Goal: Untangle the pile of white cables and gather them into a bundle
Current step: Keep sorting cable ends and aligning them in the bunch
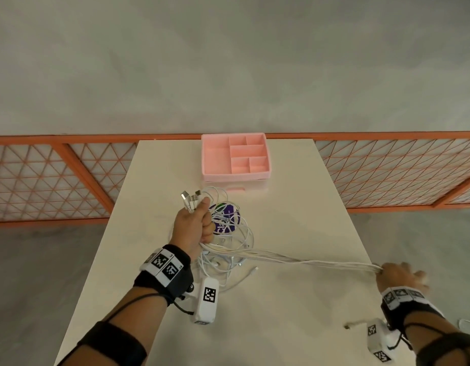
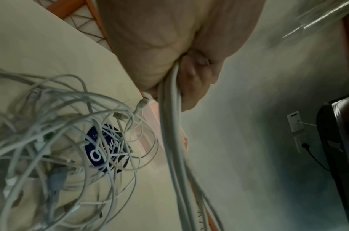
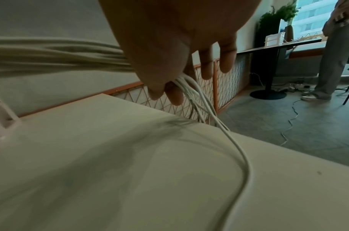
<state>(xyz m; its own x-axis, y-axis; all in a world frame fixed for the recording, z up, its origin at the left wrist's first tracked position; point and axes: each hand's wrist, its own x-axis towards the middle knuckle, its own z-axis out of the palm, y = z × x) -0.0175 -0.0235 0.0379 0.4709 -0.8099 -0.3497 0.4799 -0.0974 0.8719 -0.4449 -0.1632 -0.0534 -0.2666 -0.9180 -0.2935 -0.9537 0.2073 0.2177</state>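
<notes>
Stretching cables (image 1: 294,258) between fists

We see our left hand (image 2: 175,46) from below, its fingers (image 2: 197,81) curled round a bunch of white cables (image 2: 172,125) that runs straight down from the fist and out past the lower edge. To the left, a loose tangle of white cables (image 2: 57,140) lies on the pale table (image 2: 31,46), with several USB plugs (image 2: 120,116) showing among the loops. A round dark-blue sticker with white lettering (image 2: 108,148) lies under the tangle. A pink edge (image 2: 150,118) shows just behind it. On the grey wall at right, a wall socket (image 2: 296,123) sits beside a dark, glossy object (image 2: 340,140).
</notes>
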